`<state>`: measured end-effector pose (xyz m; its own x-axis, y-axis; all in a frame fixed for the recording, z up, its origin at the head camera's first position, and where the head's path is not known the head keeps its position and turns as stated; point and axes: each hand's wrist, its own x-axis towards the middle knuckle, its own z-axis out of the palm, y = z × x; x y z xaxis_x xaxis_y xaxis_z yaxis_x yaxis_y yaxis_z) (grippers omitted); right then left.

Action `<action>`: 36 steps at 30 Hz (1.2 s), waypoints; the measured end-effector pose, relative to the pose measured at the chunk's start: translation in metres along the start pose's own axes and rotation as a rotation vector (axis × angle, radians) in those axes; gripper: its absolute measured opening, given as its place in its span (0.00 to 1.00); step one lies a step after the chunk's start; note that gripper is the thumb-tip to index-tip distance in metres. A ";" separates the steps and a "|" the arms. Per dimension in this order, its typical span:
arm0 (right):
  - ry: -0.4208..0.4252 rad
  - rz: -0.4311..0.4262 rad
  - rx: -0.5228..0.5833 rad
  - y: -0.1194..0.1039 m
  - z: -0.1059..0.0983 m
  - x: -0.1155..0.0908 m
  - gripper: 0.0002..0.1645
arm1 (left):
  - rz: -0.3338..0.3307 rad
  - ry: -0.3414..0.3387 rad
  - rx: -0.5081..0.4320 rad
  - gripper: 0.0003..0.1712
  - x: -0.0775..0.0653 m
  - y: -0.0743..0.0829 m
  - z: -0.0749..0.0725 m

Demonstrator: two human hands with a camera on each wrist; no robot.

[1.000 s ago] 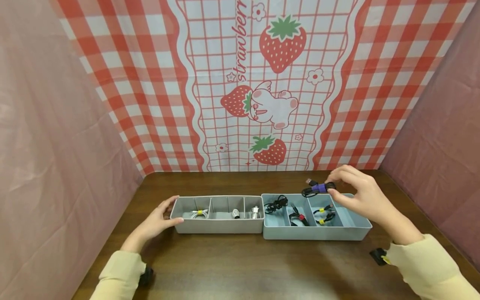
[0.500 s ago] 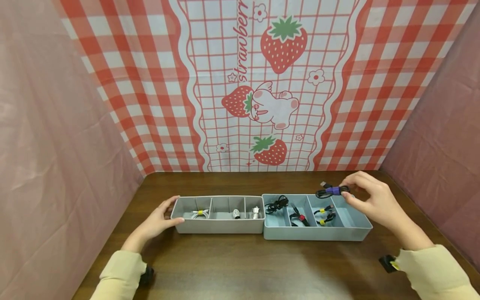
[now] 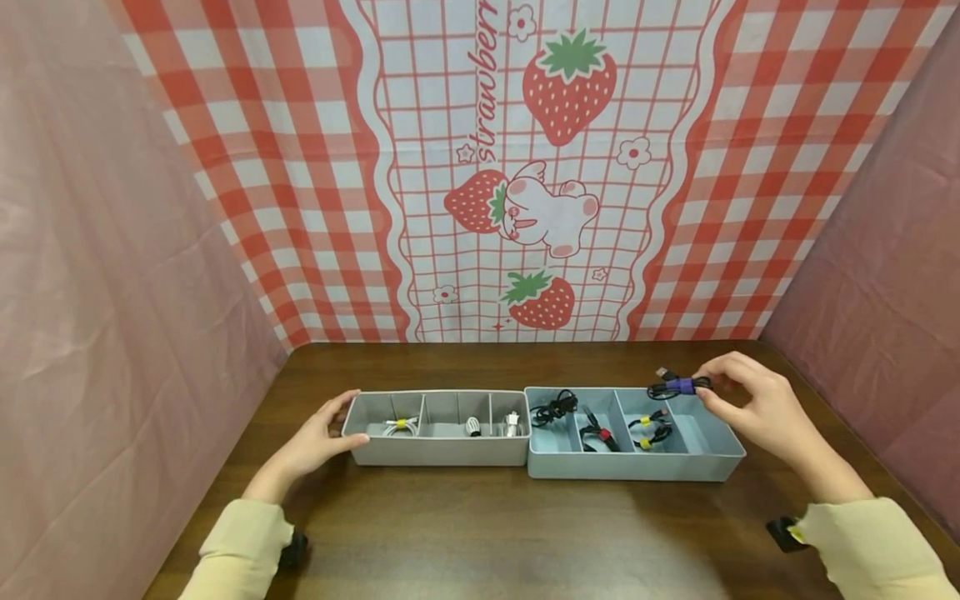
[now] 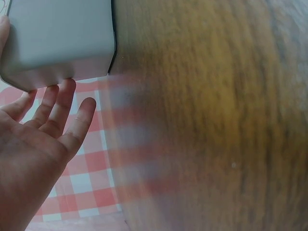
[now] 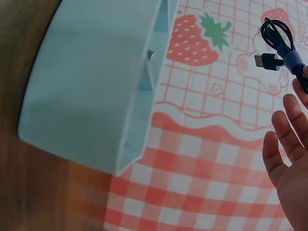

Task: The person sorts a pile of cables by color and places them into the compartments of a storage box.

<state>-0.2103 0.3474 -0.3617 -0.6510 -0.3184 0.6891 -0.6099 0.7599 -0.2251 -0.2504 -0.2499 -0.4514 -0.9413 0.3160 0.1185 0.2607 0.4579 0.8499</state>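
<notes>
A black USB cable (image 3: 681, 387), coiled and wrapped with a purple strap, is pinched between the thumb and fingers of my right hand (image 3: 759, 406). It hangs over the back of the light blue divided box (image 3: 630, 467), near its rightmost compartment. The right wrist view shows its metal USB plug (image 5: 260, 61) sticking out. My left hand (image 3: 318, 435) holds the left end of the grey divided box (image 3: 442, 452), its thumb at the front rim. In the left wrist view, fingertips (image 4: 67, 86) touch that box's end wall.
Inside the blue box lie a black cable bundle (image 3: 553, 408), a red-strapped black cable (image 3: 600, 435) and yellow-strapped black cables (image 3: 651, 432). The grey box contains several white cables (image 3: 401, 427). Both boxes stand end to end on a wooden table (image 3: 465, 533) before a strawberry-print cloth (image 3: 525, 167).
My right hand has carried the purple-strapped cable to the right and slightly down, towards the blue box's right end. The left hand has stayed on the grey box.
</notes>
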 end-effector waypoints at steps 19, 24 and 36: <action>-0.012 0.158 -0.012 0.028 0.008 -0.038 0.19 | -0.001 -0.012 -0.009 0.45 0.001 -0.001 0.000; -0.021 0.184 -0.019 0.034 0.009 -0.045 0.16 | -0.003 -0.010 -0.007 0.45 0.000 -0.001 -0.001; -0.064 0.209 -0.074 0.055 0.015 -0.059 0.14 | -0.005 -0.002 -0.003 0.45 0.000 0.000 0.000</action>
<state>-0.2120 0.3999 -0.4251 -0.7882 -0.1834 0.5874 -0.4257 0.8518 -0.3054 -0.2503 -0.2502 -0.4512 -0.9423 0.3152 0.1128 0.2550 0.4574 0.8519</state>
